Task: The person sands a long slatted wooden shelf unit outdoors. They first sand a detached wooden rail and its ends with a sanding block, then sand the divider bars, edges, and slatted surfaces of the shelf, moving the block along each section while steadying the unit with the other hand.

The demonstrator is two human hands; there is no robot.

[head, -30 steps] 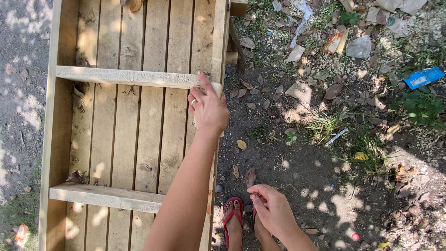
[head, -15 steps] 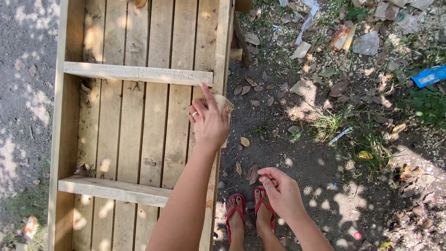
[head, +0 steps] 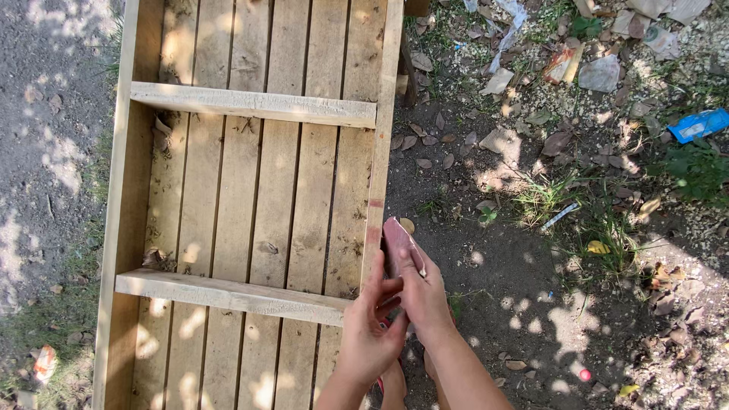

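Note:
A long wooden frame of pale planks (head: 258,175) lies on the ground, with two crossbars (head: 250,105) (head: 228,296) and a raised right rail (head: 380,167). Both my hands meet just right of that rail, near the lower crossbar. My left hand (head: 372,334) and my right hand (head: 421,292) together hold a folded reddish-brown sheet of sandpaper (head: 396,239), its tip pointing up beside the rail. My feet in red sandals show partly below the hands.
Dirt ground with dry leaves, grass tufts and litter spreads to the right, including a blue wrapper (head: 699,125) and crumpled paper (head: 600,72). Bare gravelly soil (head: 45,167) lies left of the frame.
My left hand came off the frame's right rail and moved down toward me. My right hand rose to meet it, and both now hold the sandpaper.

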